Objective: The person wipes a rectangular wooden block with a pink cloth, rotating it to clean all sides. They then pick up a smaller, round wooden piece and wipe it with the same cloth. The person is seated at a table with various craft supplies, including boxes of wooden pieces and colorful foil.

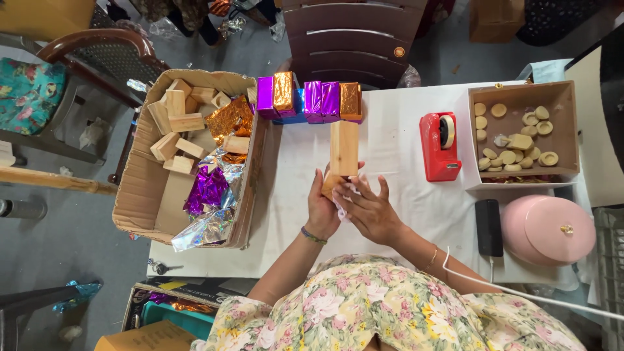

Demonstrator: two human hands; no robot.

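Both hands, the left hand [323,209] and right hand [369,209], clamp the near end of a smooth rectangular pale wooden block [344,151] over bare white tablecloth [292,195], shiny foil-wrapped blocks [311,99] lined beyond

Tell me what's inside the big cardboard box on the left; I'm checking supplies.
The cardboard box holds plain wooden blocks toward the back, with crumpled foil sheets in gold, purple and silver beside them. Anything beneath the foil and blocks is covered.
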